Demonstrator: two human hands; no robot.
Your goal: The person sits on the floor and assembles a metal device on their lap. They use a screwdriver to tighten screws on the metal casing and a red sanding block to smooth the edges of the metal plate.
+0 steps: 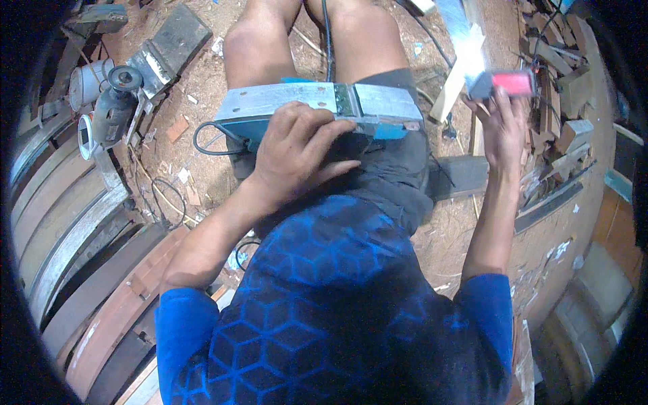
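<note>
At the far left, curved wooden boards (pixel 115 297) lay stacked; above them stood a grey cylindrical object (pixel 115 115) with a round top, beside a pale bucket (pixel 90 84); a dark cable loop (pixel 200 140) ran to the left end of the teal planer (pixel 277 99), which lay across the person's thighs with its metal sole facing up; the left hand (pixel 297 152) was curled around the planer's near side, fingers at its edge, thumb pointing right; well apart from it, beyond the planer's right end, the right hand (pixel 503 125) gripped a red and dark block (pixel 511 84), a bright glare just beside its left end; wood scraps (pixel 574 138) lay farther right.
</note>
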